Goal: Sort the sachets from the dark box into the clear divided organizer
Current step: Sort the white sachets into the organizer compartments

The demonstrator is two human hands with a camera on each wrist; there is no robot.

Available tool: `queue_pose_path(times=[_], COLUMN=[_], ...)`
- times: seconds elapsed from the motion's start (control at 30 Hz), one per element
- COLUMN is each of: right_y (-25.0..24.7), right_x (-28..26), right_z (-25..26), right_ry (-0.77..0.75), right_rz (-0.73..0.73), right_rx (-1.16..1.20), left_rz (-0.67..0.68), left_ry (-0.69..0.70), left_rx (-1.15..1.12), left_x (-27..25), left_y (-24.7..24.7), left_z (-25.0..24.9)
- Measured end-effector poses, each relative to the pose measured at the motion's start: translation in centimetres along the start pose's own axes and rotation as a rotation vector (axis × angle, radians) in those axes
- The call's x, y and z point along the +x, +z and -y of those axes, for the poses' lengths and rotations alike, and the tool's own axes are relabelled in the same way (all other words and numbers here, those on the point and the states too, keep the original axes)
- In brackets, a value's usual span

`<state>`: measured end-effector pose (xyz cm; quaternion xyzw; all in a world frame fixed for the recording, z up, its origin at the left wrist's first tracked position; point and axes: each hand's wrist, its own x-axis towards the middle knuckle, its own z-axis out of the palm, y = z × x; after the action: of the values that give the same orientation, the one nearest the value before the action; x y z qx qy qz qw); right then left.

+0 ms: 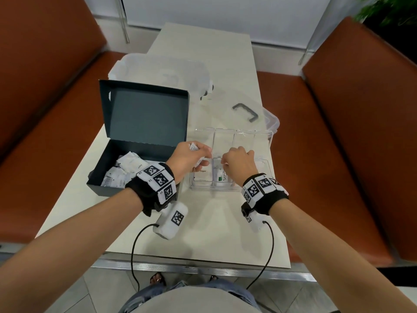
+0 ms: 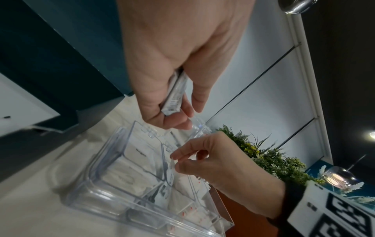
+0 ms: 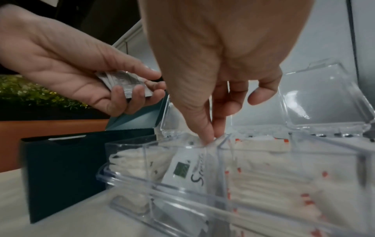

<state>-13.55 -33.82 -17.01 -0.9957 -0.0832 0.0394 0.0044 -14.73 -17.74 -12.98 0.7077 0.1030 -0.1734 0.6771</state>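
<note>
A pale rectangular table [image 1: 209, 53] stands between rust-brown upholstered benches [image 1: 352, 123] left and right, a white panelled wall [image 1: 225, 12] beyond, grey tiled floor [image 1: 74, 297] near.

Right hand [image 3: 221, 89] fingertips dip into clear organizer [image 3: 263, 168] middle compartment, pinching a sachet [image 3: 188, 166]; left hand [image 3: 81, 64] grips sachet stack [image 3: 123, 81].

café or diner booth | brown padded benches [image 1: 361, 136] | narrow table [image 1: 203, 53]

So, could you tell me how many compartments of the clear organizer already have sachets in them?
3, side by side in the clear organizer: left compartment, plain white sachets; middle, green-logo sachets, where the right hand reaches; right, red-marked ones. Any further compartments are not visible.
</note>
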Motion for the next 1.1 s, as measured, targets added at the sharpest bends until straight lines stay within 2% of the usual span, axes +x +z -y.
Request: queue_pose_path(times=[0.13, 0.47, 0.7, 0.97, 1.1], right_y=[0.3, 1.2, 0.8, 1.0, 0.9], right_x=[0.0, -0.3, -0.1, 0.4, 0.4], right_z=[-0.2, -0.3, -0.4, -0.2, 0.3], right_ry=[-0.055, -0.068, -0.088, -0.052, -0.033], right_rz=[-0.050, 0.133, 0.111, 0.296, 0.336], right_rx=[-0.030, -0.095, -0.102, -0.061, -0.067], left_rz=[0.008, 0.026, 0.032, 0.057, 0.056], left_ry=[-0.007, -0.014, -0.032, -0.044, -0.054], left_rx=[-0.004, -0.009, -0.023, -0.046, -0.061], left_x=[-0.1, -0.4, -0.6, -0.9, -1.0], left_y=[-0.1, 0.0, -0.1, 0.1, 0.1], left_z=[-0.2, -0.3, -0.3, -0.3, -0.4])
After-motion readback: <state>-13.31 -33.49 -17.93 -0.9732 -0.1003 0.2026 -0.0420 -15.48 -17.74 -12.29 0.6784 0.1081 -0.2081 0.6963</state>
